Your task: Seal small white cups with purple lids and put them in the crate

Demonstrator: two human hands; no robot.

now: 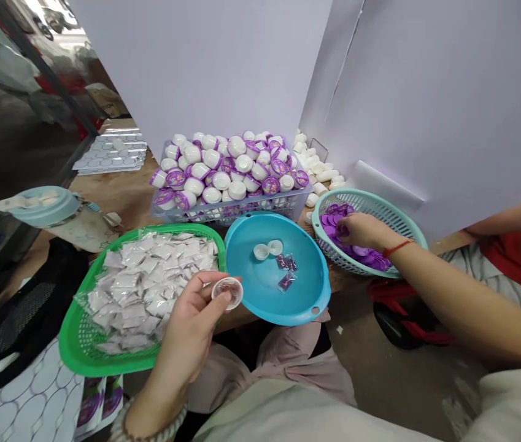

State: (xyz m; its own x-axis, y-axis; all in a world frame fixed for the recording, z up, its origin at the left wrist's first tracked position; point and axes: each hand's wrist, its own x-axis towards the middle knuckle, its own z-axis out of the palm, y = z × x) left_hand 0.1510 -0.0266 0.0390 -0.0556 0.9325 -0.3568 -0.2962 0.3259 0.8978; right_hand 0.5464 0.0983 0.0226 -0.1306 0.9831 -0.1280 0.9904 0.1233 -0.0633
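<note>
My left hand [198, 313] grips a small white plastic cup [227, 293], mouth up, with the thumb over its rim; what lies inside is hard to make out. It is held between the green basket and the blue basin. My right hand [364, 232] reaches into a pale turquoise basket [407, 230] of purple round lids [370, 258], its fingertips closed on a purple lid [343, 230]. Two white cups [261, 252] and several small purple packets [286, 282] lie in the blue basin [251, 288].
White sachets [135, 294] fill the green basket [69, 350] at left. Behind the basin, a clear crate [223, 212] is heaped with capped white tubs [237, 147]. White pieces [318, 169] lie beside it. A tumbler [62, 215] stands at left; another person's arm [513, 218] shows at right.
</note>
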